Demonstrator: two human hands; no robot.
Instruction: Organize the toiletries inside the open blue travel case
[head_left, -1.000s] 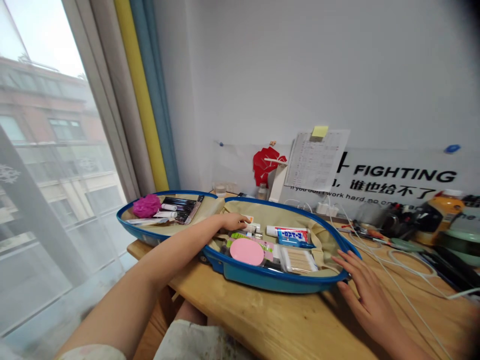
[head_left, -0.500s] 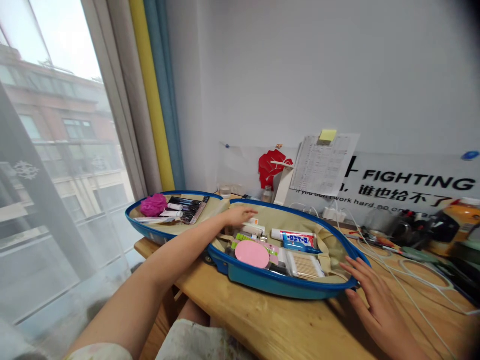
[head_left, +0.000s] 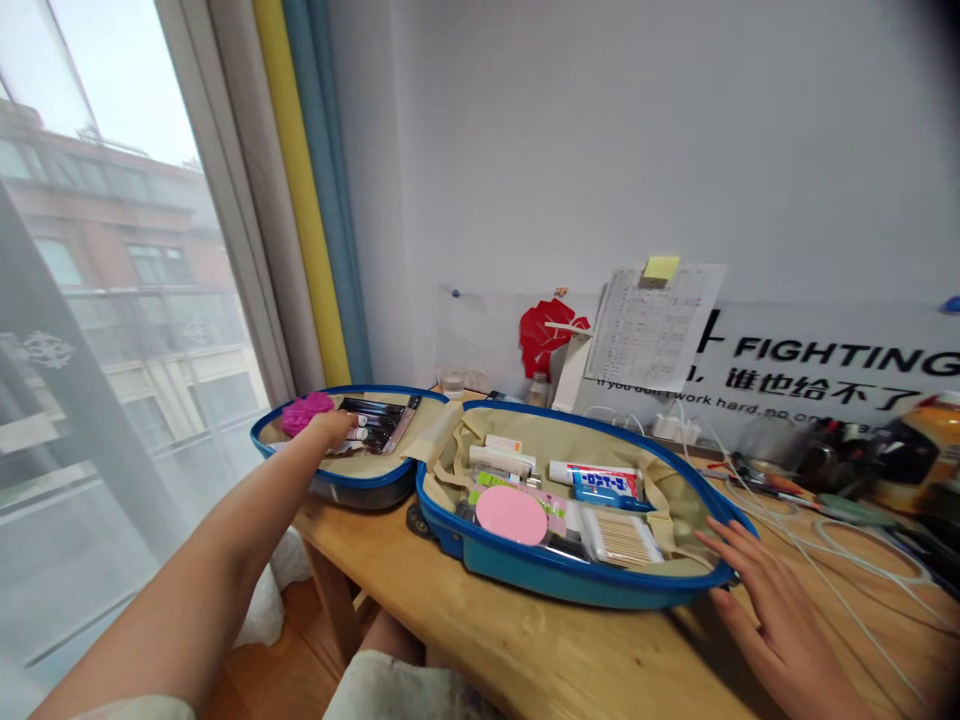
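Observation:
A blue hard-shell case (head_left: 570, 585) lies open on the desk in two halves with beige linings. My left hand (head_left: 326, 430) reaches into the left half, at a magenta bath puff (head_left: 306, 413) and beside a clear pouch of dark cosmetic tubes (head_left: 375, 420). The hand hides part of both. My right hand (head_left: 769, 600) has its fingertips at the right rim of the case and holds nothing. The right half contains a pink round sponge (head_left: 511, 515), a toothpaste tube (head_left: 596, 480) and a pack of cotton swabs (head_left: 621, 537).
The case stands on a wooden desk (head_left: 525, 650), with a window and curtains to the left. White cables (head_left: 847, 570) and tools lie to the right, beyond them an orange bottle (head_left: 919, 450). A small glass (head_left: 453, 384) stands behind the case.
My left hand has moved left, from the right half's near edge into the left half at the puff. My right hand stays at the rim. The view has shifted slightly.

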